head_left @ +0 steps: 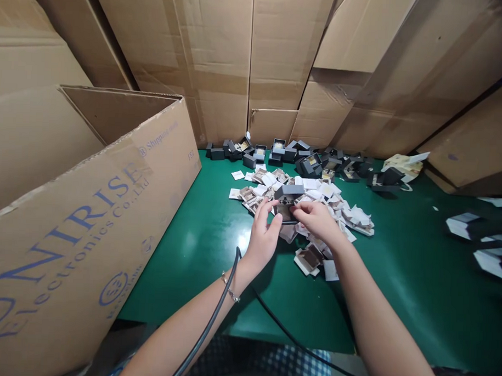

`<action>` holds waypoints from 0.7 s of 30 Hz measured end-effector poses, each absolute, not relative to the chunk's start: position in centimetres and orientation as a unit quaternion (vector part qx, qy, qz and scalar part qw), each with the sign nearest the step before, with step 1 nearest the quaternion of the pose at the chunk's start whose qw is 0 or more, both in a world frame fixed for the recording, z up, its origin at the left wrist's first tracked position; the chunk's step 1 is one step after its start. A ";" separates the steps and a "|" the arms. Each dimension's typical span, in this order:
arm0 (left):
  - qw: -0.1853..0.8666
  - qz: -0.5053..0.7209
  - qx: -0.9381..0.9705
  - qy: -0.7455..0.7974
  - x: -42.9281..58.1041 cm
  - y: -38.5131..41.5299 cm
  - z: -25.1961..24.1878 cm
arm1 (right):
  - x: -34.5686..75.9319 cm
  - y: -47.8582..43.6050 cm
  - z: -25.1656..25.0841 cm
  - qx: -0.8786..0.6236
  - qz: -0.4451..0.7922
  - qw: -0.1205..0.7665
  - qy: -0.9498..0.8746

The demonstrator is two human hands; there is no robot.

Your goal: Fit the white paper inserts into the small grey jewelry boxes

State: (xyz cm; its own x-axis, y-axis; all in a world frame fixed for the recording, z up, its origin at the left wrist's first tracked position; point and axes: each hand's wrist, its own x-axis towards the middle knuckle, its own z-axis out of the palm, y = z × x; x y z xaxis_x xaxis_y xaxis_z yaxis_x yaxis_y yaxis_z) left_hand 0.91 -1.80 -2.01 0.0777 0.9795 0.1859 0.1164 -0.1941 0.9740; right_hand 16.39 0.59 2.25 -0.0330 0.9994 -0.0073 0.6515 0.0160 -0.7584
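Above a heap of pale card pieces, a small black hinged box (pixel 287 195) is held with its lid raised. My left hand (pixel 262 235) grips it from the left, the thumb at its near edge and the fingers along its side. Closed fingers of my right hand (pixel 316 220) meet the right side of the box opening; anything small between those fingertips is hidden. Under and around the hands lie the pale card inserts (pixel 271 180), some folded like shallow trays. One such card tray (pixel 309 258) rests nearer to me.
Several black boxes (pixel 309 165) stand in a row along the back. A large open carton (pixel 122 205) occupies the left of the green table (pixel 182 262). Cardboard walls close off the back. White-and-dark pieces (pixel 464 224) lie at right. A black cable (pixel 213 318) crosses my left forearm.
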 end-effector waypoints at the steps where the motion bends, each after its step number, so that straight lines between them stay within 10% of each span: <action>1: 0.434 0.503 0.593 0.455 0.9 -1.8 -1.9 | 16.2 0.5 2.2 -0.628 0.299 0.286 -0.659; 13: 0.535 0.554 0.428 0.473 0.9 -0.8 -1.6 | 15.8 0.2 0.9 -0.635 0.135 0.295 -0.701; 21: 0.565 0.613 0.238 0.498 0.7 -0.7 -1.2 | 15.7 -0.2 0.1 -0.629 0.006 0.141 -0.765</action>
